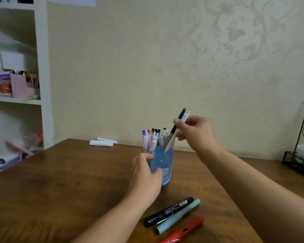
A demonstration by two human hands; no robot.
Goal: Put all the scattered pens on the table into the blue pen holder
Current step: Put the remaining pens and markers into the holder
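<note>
Your left hand (pixel 146 174) grips the blue pen holder (pixel 164 165) mid-table (pixel 60 190); your right hand (pixel 195 132) pinches two pens (pixel 174 132), tips inside it; three pens (pixel 175 216) lie nearer you.

The only lettering in view is a white printed label along the barrel of the black marker (pixel 169 211) lying on the table (pixel 60 190), and its characters are too small and blurred to read. The blue pen holder (pixel 164 165) bears a cartoon face and small white stars, with no words on it.
</note>
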